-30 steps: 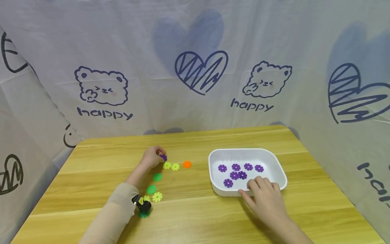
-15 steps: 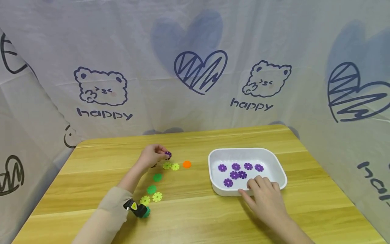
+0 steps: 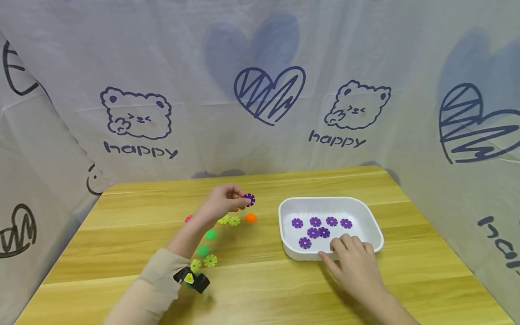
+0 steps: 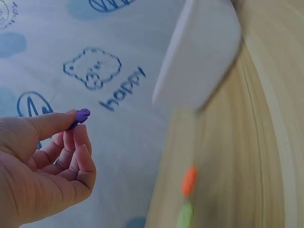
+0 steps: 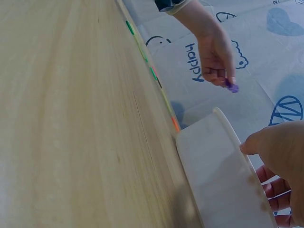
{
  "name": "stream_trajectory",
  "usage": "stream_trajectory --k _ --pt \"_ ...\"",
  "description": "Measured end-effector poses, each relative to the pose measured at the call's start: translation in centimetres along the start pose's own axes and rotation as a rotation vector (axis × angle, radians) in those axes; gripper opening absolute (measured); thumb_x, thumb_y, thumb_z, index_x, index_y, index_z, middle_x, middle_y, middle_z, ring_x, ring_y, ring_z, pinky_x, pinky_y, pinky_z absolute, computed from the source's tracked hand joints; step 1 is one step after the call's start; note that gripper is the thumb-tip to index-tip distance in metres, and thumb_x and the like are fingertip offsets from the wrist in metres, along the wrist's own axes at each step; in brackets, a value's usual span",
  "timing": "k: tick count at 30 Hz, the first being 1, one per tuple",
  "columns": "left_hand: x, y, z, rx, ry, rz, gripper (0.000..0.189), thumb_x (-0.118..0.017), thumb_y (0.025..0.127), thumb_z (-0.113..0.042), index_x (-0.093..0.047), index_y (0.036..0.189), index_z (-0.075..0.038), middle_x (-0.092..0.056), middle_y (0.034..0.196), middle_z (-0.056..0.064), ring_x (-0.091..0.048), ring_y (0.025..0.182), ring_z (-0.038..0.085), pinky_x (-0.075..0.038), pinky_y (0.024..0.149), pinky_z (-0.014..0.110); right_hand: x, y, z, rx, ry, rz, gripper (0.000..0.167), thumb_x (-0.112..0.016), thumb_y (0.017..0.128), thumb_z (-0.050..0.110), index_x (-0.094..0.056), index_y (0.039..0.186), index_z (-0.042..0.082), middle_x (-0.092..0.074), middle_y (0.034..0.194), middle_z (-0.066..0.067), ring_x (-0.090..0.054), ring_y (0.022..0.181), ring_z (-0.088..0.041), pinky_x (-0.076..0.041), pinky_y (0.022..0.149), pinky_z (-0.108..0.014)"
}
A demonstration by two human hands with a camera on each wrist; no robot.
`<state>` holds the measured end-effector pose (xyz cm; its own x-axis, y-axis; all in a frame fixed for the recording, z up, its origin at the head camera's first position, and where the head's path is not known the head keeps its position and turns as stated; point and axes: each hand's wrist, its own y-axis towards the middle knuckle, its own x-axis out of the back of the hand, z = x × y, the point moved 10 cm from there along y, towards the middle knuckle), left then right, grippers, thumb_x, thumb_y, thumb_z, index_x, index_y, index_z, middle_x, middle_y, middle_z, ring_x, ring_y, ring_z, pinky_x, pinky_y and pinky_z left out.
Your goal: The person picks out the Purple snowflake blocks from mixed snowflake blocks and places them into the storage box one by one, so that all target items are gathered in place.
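Observation:
My left hand (image 3: 222, 202) pinches a purple snowflake disc (image 3: 249, 200), a small notched plastic piece, between thumb and index finger. In the left wrist view this disc (image 4: 81, 117) stands edge-on at the fingertips, well above the table. My right hand (image 3: 357, 266) grips the near rim of a white tray (image 3: 296, 256), thumb outside and fingers over the inner side. Inside the tray lie several purple discs (image 3: 305, 243), two of them overlapping. The right wrist view shows the thumb on the tray's outer wall (image 5: 204, 171), with the left hand (image 5: 217, 54) beyond the tray.
Left of the tray, snowflake discs form a bent row: an orange disc (image 3: 250, 217), yellow discs (image 3: 234, 221), green discs (image 3: 210, 234) and a pink disc (image 3: 188, 218) partly behind the left forearm. The black wrist camera (image 3: 197, 280) covers a green disc. A printed curtain (image 3: 260, 149) hangs behind the table.
My left hand has lifted the purple disc away from the yellow discs and carried it right, to above the orange disc. A pink disc has come into view. The right hand stays at the tray.

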<state>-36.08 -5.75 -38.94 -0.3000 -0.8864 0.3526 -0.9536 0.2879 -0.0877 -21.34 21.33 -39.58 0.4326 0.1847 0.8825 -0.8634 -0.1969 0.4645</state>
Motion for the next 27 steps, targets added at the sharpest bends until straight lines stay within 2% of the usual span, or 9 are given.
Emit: stream_trajectory --k 7,11,19,22,27 --pt "-3.7 0.9 -2.2 -0.033 -0.103 0.077 0.02 -0.07 0.09 -0.016 -0.061 0.103 -0.003 -0.069 0.09 0.007 -0.065 0.078 0.015 -0.056 0.072 0.026 -0.1 0.0 -0.1 -0.01 0.007 0.007 0.029 -0.07 0.084 0.042 -0.059 0.085 0.015 -0.052 0.083 0.002 -0.047 0.078 -0.017 -0.039 0.072 -0.037" --pt "-6.4 1.8 -2.9 -0.038 -0.143 0.125 0.019 -0.07 0.09 -0.015 -0.063 0.102 -0.002 -0.068 0.087 0.004 -0.065 0.076 0.014 -0.055 0.072 0.026 -0.1 0.0 -0.1 -0.013 0.012 0.011 0.029 -0.07 0.084 0.042 -0.06 0.085 0.015 -0.053 0.083 0.001 -0.047 0.079 -0.017 -0.039 0.073 -0.038" --pt "-11.6 3.0 -3.3 -0.014 -0.127 0.22 0.021 -0.068 0.091 -0.02 -0.067 0.106 -0.004 -0.069 0.085 0.002 -0.064 0.075 0.011 -0.055 0.09 0.047 -0.3 0.1 -0.2 -0.029 0.007 0.04 0.029 -0.069 0.086 0.043 -0.06 0.086 0.015 -0.053 0.084 0.001 -0.048 0.08 -0.019 -0.04 0.073 -0.038" --pt "-13.3 3.5 -3.3 -0.011 -0.124 0.248 0.019 -0.067 0.093 -0.019 -0.068 0.105 -0.005 -0.069 0.085 0.004 -0.064 0.075 0.013 -0.055 0.09 0.048 -0.3 0.1 -0.2 -0.026 0.006 0.037 0.029 -0.069 0.086 0.042 -0.06 0.086 0.015 -0.053 0.084 0.001 -0.047 0.08 -0.019 -0.039 0.073 -0.038" --pt "-16.0 4.0 -3.2 -0.003 -0.082 0.299 0.018 -0.066 0.093 -0.021 -0.069 0.103 -0.007 -0.069 0.091 0.015 -0.066 0.08 0.024 -0.057 0.085 0.042 -0.1 0.0 -0.1 -0.011 0.007 0.015 0.028 -0.07 0.085 0.042 -0.06 0.086 0.015 -0.052 0.084 0.001 -0.047 0.079 -0.018 -0.039 0.072 -0.037"
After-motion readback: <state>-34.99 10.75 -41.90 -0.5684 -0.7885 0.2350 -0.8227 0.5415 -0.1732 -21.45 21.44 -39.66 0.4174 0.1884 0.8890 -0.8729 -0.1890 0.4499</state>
